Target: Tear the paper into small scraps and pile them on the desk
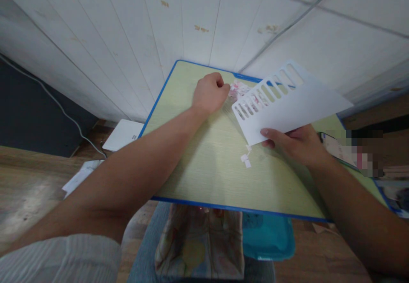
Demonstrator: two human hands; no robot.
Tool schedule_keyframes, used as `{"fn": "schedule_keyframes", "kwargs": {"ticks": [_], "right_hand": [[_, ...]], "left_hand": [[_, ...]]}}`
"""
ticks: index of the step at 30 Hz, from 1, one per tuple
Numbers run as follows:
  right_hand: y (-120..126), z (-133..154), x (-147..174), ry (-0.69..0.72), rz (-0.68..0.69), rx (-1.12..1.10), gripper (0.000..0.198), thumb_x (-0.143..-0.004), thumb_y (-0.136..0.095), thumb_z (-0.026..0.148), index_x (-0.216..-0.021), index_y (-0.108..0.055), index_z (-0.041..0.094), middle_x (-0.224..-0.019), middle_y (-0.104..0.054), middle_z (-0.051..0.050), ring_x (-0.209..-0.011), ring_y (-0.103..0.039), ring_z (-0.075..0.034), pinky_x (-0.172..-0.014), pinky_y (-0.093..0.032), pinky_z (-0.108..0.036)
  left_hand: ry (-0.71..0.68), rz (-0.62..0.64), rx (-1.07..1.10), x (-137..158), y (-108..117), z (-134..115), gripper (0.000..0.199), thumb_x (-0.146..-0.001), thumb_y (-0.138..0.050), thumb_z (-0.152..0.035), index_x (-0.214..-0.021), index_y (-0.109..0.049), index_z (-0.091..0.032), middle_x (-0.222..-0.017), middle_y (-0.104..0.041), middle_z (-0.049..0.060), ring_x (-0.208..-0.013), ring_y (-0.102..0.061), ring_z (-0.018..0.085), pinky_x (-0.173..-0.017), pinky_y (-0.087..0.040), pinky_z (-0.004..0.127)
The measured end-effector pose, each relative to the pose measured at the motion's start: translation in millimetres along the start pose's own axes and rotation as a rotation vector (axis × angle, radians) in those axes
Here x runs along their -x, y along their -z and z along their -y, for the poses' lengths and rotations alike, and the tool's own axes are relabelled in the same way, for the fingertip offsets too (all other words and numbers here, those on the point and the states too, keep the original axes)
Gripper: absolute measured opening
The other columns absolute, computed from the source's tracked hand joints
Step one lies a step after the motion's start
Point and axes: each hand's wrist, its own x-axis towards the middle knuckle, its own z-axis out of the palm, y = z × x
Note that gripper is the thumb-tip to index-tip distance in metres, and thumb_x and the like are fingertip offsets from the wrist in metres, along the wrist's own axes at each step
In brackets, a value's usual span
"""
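Observation:
My right hand [297, 144] grips a white card [306, 99] by its lower edge, thumb on top. The card is tilted above the table, and a row of long slots runs along its far left edge. My left hand [211, 92] is closed in a fist just left of the card, apart from it; whatever its fingers may hold is hidden. Beside that fist, partly behind the card, lies a heap of pink and white scraps [238, 89]. A few small white paper pieces [246, 160] lie below the card's near corner.
The pale green table [204, 176] has a blue rim. A phone [340, 150] lies at its right edge by my right forearm. Below the front edge are a patterned fabric bag [201, 244] and a turquoise basin [271, 240]. A white panelled wall [153, 27] stands behind.

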Motion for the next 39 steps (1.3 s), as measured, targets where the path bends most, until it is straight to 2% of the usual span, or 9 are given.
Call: {"fn": "schedule_keyframes", "kwargs": {"ticks": [5,15,22,28,36,39], "right_hand": [[3.8,2.3,-1.0,0.017,-0.039,0.047,0.042,-0.086,-0.097,0.052,-0.063,-0.073,0.027,-0.061,-0.073,-0.006,-0.051,-0.064,-0.023,-0.047,-0.058,-0.038],[4.1,2.2,1.7,0.009,-0.025,0.075,0.044,-0.087,-0.097,0.053,-0.061,-0.071,0.027,-0.060,-0.073,-0.006,-0.050,-0.067,-0.023,-0.046,-0.058,-0.037],[-3.1,4.1,5.7,0.050,0.055,0.068,0.042,-0.091,-0.095,0.052,-0.062,-0.076,0.029,-0.062,-0.076,-0.007,-0.054,-0.069,-0.025,-0.051,-0.062,-0.040],[2.8,3.6,0.5,0.061,-0.019,0.034,0.042,-0.090,-0.095,0.048,-0.061,-0.073,0.029,-0.061,-0.075,-0.005,-0.053,-0.067,-0.024,-0.050,-0.061,-0.038],[4.1,1.9,3.3,0.044,0.000,0.071,0.039,-0.086,-0.098,0.048,-0.061,-0.075,0.028,-0.060,-0.075,-0.006,-0.051,-0.067,-0.024,-0.046,-0.058,-0.036],[0.3,1.9,5.1,0.062,0.046,0.075,0.043,-0.090,-0.098,0.049,-0.060,-0.075,0.029,-0.063,-0.077,-0.006,-0.056,-0.072,-0.026,-0.052,-0.062,-0.039]], "left_hand": [[0.005,0.002,0.003,0.2,0.1,-0.7,0.009,-0.093,-0.072,-0.021,-0.086,-0.074,-0.026,-0.084,-0.076,0.007,-0.098,-0.073,0.030,-0.091,-0.060,0.043],[0.013,0.013,0.004,0.7,1.3,-1.5,0.009,-0.091,-0.071,-0.020,-0.087,-0.074,-0.027,-0.087,-0.077,0.007,-0.101,-0.074,0.031,-0.091,-0.059,0.043],[-0.016,-0.004,0.027,-0.1,-0.2,1.4,0.009,-0.089,-0.071,-0.022,-0.092,-0.076,-0.028,-0.083,-0.075,0.006,-0.103,-0.074,0.032,-0.090,-0.060,0.044],[-0.014,-0.004,0.015,-0.1,0.0,0.7,0.009,-0.089,-0.071,-0.022,-0.093,-0.077,-0.028,-0.084,-0.076,0.007,-0.103,-0.074,0.032,-0.090,-0.060,0.043],[0.004,0.000,0.012,1.0,0.7,-1.0,0.008,-0.091,-0.072,-0.020,-0.087,-0.076,-0.027,-0.088,-0.078,0.008,-0.100,-0.075,0.032,-0.091,-0.060,0.044],[-0.005,-0.005,0.010,1.4,1.1,-1.5,0.008,-0.090,-0.072,-0.021,-0.088,-0.076,-0.027,-0.086,-0.078,0.007,-0.101,-0.075,0.032,-0.091,-0.060,0.044]]}}
